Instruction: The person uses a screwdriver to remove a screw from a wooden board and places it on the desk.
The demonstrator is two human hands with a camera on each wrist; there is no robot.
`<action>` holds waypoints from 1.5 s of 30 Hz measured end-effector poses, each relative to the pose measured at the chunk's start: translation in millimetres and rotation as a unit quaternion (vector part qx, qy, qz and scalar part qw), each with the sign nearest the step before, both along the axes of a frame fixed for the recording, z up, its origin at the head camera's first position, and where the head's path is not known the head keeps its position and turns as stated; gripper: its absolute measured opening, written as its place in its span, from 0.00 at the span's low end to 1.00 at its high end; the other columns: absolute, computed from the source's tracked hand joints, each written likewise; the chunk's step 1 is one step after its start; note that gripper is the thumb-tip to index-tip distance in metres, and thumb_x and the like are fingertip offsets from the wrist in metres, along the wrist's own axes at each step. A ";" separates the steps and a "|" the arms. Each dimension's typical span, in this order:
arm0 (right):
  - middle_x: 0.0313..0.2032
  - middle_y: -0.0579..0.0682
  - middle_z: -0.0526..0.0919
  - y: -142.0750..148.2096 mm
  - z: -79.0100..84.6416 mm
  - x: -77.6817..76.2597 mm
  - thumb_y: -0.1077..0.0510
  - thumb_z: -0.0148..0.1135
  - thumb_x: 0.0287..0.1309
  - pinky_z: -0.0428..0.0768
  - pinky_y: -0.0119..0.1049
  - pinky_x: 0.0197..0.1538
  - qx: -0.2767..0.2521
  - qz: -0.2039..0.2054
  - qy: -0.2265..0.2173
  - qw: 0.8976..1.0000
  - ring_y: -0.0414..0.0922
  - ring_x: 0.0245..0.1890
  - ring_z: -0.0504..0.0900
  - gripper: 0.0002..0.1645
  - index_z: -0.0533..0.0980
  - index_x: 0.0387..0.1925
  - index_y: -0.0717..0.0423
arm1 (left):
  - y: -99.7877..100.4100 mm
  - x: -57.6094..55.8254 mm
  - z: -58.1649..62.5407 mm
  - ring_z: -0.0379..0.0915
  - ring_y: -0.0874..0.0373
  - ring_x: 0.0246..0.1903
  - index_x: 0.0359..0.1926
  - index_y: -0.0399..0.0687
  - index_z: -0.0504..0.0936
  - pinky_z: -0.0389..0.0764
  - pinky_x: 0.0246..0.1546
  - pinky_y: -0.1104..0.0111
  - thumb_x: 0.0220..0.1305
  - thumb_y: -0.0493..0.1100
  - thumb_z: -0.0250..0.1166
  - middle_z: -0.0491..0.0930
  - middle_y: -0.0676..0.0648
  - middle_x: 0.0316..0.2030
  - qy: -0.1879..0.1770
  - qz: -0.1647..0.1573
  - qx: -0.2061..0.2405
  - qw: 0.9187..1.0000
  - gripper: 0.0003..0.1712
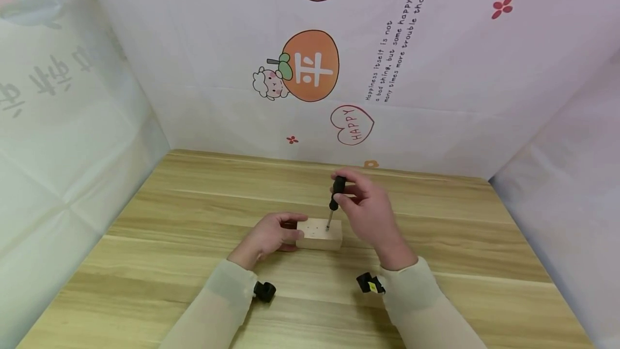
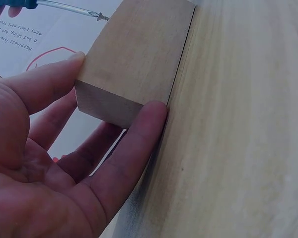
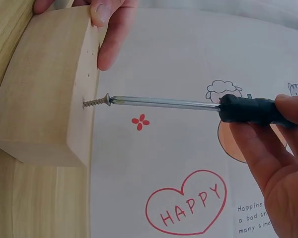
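Observation:
A pale wooden block (image 1: 317, 242) lies on the table, with several small holes in its top face. My left hand (image 1: 269, 235) grips its left end, fingers and thumb spread around the corners in the left wrist view. A screw (image 3: 97, 102) stands partly sunk in the block's top, its threads still showing. My right hand (image 1: 370, 211) holds a screwdriver (image 3: 248, 110) by its dark handle, thumb on one side and fingers on the other. The screwdriver's metal shaft (image 3: 164, 103) runs down in line with the screw, its tip at the screw head.
The wood-grain table (image 1: 213, 193) spreads around the block. Behind it hangs a white printed sheet (image 1: 218, 106), with plain white sheets at both sides. A black wrist camera (image 1: 264, 291) sits on the left sleeve, another camera (image 1: 370, 283) on the right.

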State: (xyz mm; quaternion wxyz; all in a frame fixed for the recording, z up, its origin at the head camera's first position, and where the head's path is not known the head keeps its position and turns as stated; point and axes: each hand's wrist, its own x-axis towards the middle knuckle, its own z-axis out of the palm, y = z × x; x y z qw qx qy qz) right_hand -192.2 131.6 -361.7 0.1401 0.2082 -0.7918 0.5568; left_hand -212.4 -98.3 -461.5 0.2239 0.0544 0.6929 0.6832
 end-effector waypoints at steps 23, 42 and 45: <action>0.45 0.52 0.83 -8.4 -3.5 3.2 0.69 0.72 0.56 0.86 0.37 0.36 0.103 0.027 0.168 0.980 0.48 0.38 0.86 0.21 0.80 0.52 0.61 | 0.5 1.0 0.1 0.75 0.50 0.46 0.60 0.47 0.82 0.84 0.42 0.56 0.62 0.35 0.71 0.74 0.41 0.56 0.008 -0.001 -0.007 1.000 0.24; 0.39 0.47 0.84 -22.2 12.4 14.7 0.57 0.69 0.64 0.85 0.36 0.40 0.135 -0.063 0.043 0.988 0.43 0.40 0.85 0.15 0.80 0.50 0.58 | -0.1 0.2 -2.7 0.74 0.50 0.51 0.59 0.49 0.83 0.85 0.42 0.58 0.64 0.37 0.70 0.73 0.42 0.59 0.011 0.004 -0.018 1.000 0.22; 0.38 0.46 0.83 -22.9 15.0 15.9 0.57 0.66 0.66 0.85 0.37 0.41 0.155 -0.069 0.038 0.985 0.41 0.39 0.84 0.12 0.79 0.49 0.56 | -0.3 -0.7 -3.2 0.74 0.50 0.52 0.60 0.50 0.83 0.85 0.42 0.58 0.64 0.37 0.70 0.73 0.42 0.59 0.012 0.004 -0.020 1.000 0.22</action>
